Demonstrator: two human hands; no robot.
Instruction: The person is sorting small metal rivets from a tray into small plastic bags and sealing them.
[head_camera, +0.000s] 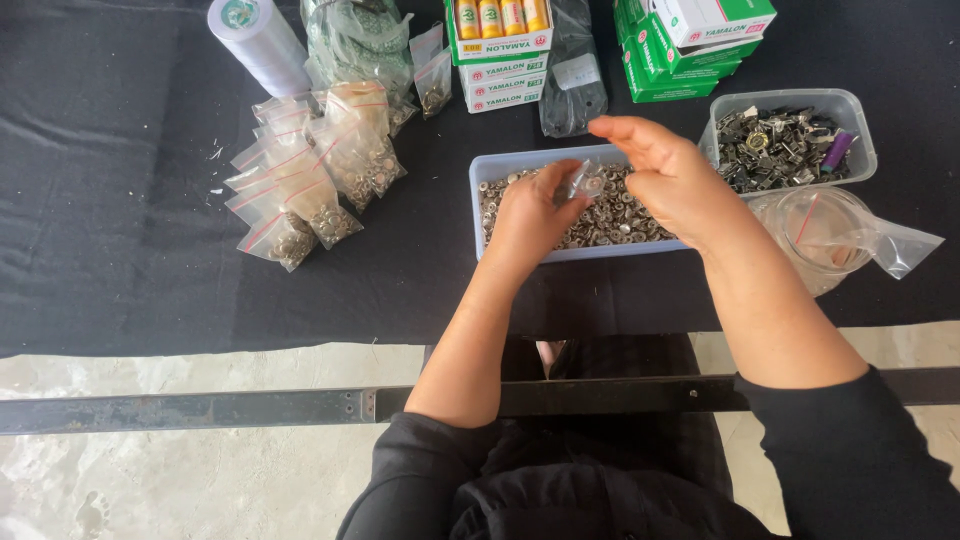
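A pale blue tray (478, 190) full of small round metal buttons (610, 222) is set on a black cloth (120, 200). Everything else is told from this tray.

Just above the tray's middle, a small clear bag (583, 183) is pinched between the thumb and fingers of the left hand (530, 215). That hand is half curled and is held right over the buttons. The right hand (668, 172) is held over the tray's right end, with its fingers bent and reaching toward the bag. Whether the bag is touched by the right hand cannot be told.

Left of the tray, a heap of filled little bags (310, 170) with red strips is laid on the cloth. Behind the tray, green and white boxes (500, 50) are stacked, and a white roll (262, 45) is seen far to the back left. Right of the tray, a clear tub (860, 130) of dark metal bits is placed. Just below that tub, a round clear cup (825, 225) is seen inside crumpled clear plastic.
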